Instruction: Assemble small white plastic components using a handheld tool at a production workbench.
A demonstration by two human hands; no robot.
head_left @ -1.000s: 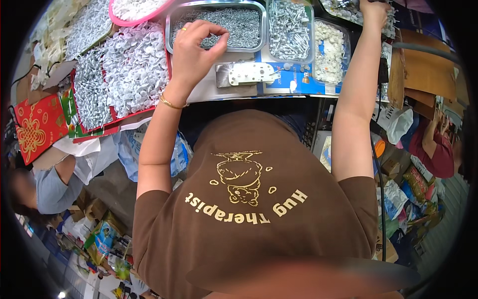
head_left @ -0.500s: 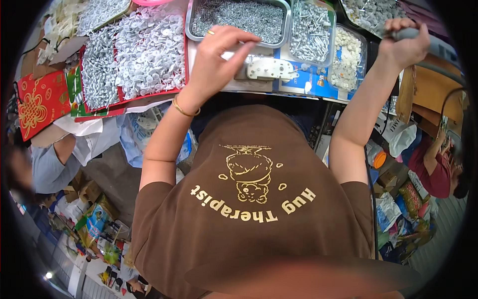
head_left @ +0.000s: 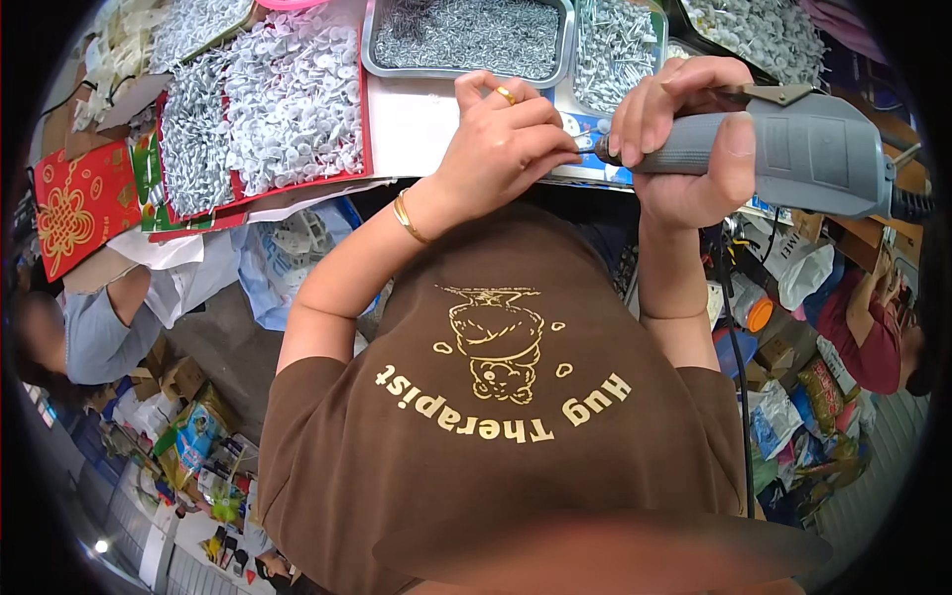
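- The right hand (head_left: pixel 684 139) is clenched round a grey electric screwdriver (head_left: pixel 783 149), a stubby matte plastic barrel with a ribbed grip and a dark tip pointing left; it sits near the middle of the scene, just this side of the table edge.
- The left hand (head_left: pixel 501 149) has its fingertips pinched together right at the tool's tip. Whatever small part it grips is too tiny to make out. A gold ring shows on one finger and a thin gold bangle (head_left: pixel 405 216) circles the wrist.
- One shallow metal tray (head_left: pixel 466 40), rounded at the corners, lies far centre and is filled with fine, shiny grey screws.
- One red tray (head_left: pixel 263 109) to the far left carries a heaped spread of white, round-headed plastic pieces beside a band of silvery fasteners.
- Further piles of white parts (head_left: pixel 764 30) lie at the far right, and a narrower heap of silver screws (head_left: pixel 620 50) sits between them and the metal tray.
- A red card with a gold knot pattern (head_left: pixel 79 203) lies at the left edge.
- Half a second ago the hands were well apart: the left was raised over the metal tray, the right held the tool out at the far right. Now both have come together in front of the chest.
- Another person's grey sleeve (head_left: pixel 99 327) shows low on the left.
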